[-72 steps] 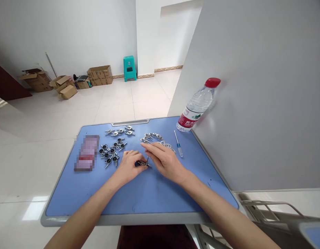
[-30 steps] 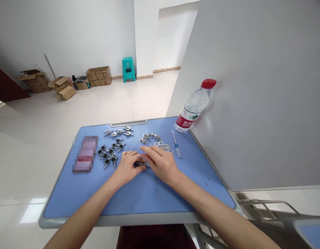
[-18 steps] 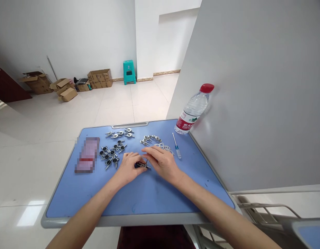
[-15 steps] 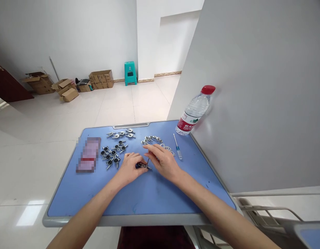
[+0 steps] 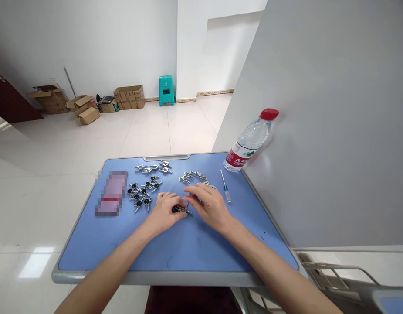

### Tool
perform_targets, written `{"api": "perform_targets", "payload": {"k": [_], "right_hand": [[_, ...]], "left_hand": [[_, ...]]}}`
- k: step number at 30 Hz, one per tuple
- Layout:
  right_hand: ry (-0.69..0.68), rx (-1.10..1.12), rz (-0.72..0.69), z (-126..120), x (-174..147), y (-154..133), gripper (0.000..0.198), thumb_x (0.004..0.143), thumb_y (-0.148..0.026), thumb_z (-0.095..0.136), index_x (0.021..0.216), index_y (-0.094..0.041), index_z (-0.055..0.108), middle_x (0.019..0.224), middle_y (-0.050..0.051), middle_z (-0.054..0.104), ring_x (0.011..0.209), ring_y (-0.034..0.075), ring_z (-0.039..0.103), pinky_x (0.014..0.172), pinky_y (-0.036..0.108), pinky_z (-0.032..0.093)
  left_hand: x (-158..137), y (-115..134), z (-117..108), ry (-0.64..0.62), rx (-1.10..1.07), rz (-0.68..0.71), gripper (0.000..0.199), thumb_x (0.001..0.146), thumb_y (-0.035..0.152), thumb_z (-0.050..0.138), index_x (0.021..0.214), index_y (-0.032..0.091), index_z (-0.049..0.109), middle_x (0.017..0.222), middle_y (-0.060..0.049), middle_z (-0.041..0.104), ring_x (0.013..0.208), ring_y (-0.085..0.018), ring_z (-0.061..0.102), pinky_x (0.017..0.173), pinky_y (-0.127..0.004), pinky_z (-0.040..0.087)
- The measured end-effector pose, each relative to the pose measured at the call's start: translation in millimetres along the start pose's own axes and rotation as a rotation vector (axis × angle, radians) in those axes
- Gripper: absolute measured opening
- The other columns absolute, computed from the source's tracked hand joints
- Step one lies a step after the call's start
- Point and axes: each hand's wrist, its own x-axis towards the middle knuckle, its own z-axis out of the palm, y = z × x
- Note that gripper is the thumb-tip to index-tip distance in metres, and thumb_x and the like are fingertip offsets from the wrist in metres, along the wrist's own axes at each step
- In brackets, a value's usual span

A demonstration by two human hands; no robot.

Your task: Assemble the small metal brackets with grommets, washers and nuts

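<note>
- Left hand (image 5: 167, 210), mid-worktop (image 5: 184, 250), thumb and fingers closed on a small metal fitting (image 5: 182, 210) (partly hidden by them).
- Right hand (image 5: 210, 206), just beside it, fingers pinched round a thin metal shaft (image 5: 187, 204) standing over the fitting (whether it touches, I cannot tell).
- Purple pack (image 5: 111, 194) (pixelated), beside the left edge.
- Black-faced metal fittings (image 5: 143, 191), clustered between pack and left hand.
- Blue-and-clear-handled screwdriver (image 5: 225, 189), near the right edge.
- Flat ring plates (image 5: 213, 187), partly behind the right hand; beyond, curved metal pieces (image 5: 188, 175) in an arc.
- U-shaped metal pieces (image 5: 154, 167), near the far edge.
- Red-capped water bottle (image 5: 250, 141), far right corner.
</note>
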Motion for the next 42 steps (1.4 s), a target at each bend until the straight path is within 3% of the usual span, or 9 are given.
{"api": "perform_targets", "payload": {"k": [5, 9, 18, 25, 33, 39, 42], "right_hand": [[-0.107, 0.022, 0.027, -4.7, 0.6, -1.2, 0.031, 0.096, -0.015, 0.042, 0.126, -0.02, 0.048, 0.092, 0.008, 0.065, 0.077, 0.019, 0.062, 0.068, 0.032, 0.052], [-0.103, 0.032, 0.045, -5.2, 0.4, -1.6, 0.038, 0.095, -0.01, 0.041, 0.131, -0.019, 0.044, 0.093, 0.009, 0.064, 0.079, 0.02, 0.062, 0.07, 0.034, 0.054], [-0.099, 0.034, 0.013, -4.4, -1.1, -4.4, 0.032, 0.096, -0.012, 0.041, 0.126, -0.02, 0.049, 0.086, 0.006, 0.064, 0.074, 0.018, 0.062, 0.065, 0.029, 0.051], [-0.058, -0.005, 0.067, -3.3, -1.1, -2.3, 0.016, 0.095, -0.018, 0.048, 0.108, -0.021, 0.057, 0.08, 0.005, 0.064, 0.067, 0.018, 0.06, 0.06, 0.028, 0.048], [-0.055, 0.091, 0.025, -8.2, 2.0, -6.5, 0.028, 0.096, -0.01, 0.042, 0.119, -0.02, 0.053, 0.095, 0.008, 0.068, 0.085, 0.019, 0.065, 0.071, 0.03, 0.052], [0.008, -0.01, 0.03, -5.2, -0.2, -3.3, 0.015, 0.095, -0.018, 0.051, 0.107, -0.021, 0.06, 0.08, 0.005, 0.067, 0.067, 0.016, 0.06, 0.061, 0.028, 0.049], [-0.059, -0.002, 0.057, -8.2, 0.3, -4.2, 0.025, 0.096, -0.017, 0.045, 0.118, -0.02, 0.056, 0.088, 0.007, 0.067, 0.073, 0.019, 0.062, 0.064, 0.03, 0.05]], "left_hand": [[-1.7, 3.1, 0.4, 0.015, 0.042, 0.028, 0.009, 0.079, 0.017, 0.068, 0.079, 0.021, 0.06, 0.081, 0.003, 0.066, 0.083, -0.019, 0.058, 0.085, -0.036, 0.037], [-3.9, 5.4, 2.0, 0.048, 0.092, 0.076, 0.012, 0.078, 0.012, 0.065, 0.079, 0.02, 0.057, 0.079, 0.003, 0.064, 0.078, -0.017, 0.056, 0.087, -0.037, 0.037], [-3.9, 4.4, 7.2, 0.093, 0.176, 0.113, 0.01, 0.078, 0.012, 0.058, 0.08, 0.021, 0.054, 0.077, 0.003, 0.062, 0.076, -0.017, 0.057, 0.091, -0.039, 0.037], [-3.2, 8.9, 4.5, 0.05, 0.166, 0.11, 0.008, 0.081, 0.014, 0.058, 0.08, 0.02, 0.054, 0.076, 0.002, 0.061, 0.076, -0.017, 0.056, 0.089, -0.038, 0.037], [-2.2, 7.8, 4.1, 0.052, 0.134, 0.106, 0.01, 0.079, 0.014, 0.063, 0.077, 0.02, 0.055, 0.076, 0.003, 0.064, 0.075, -0.017, 0.057, 0.085, -0.037, 0.036], [-2.3, 9.1, 2.6, 0.04, 0.14, 0.1, 0.006, 0.08, 0.015, 0.061, 0.08, 0.02, 0.057, 0.077, 0.002, 0.065, 0.077, -0.018, 0.056, 0.085, -0.037, 0.037], [-2.3, 8.7, 2.7, 0.04, 0.151, 0.093, 0.006, 0.081, 0.016, 0.061, 0.079, 0.02, 0.058, 0.075, 0.002, 0.064, 0.075, -0.017, 0.056, 0.085, -0.037, 0.037]]}}
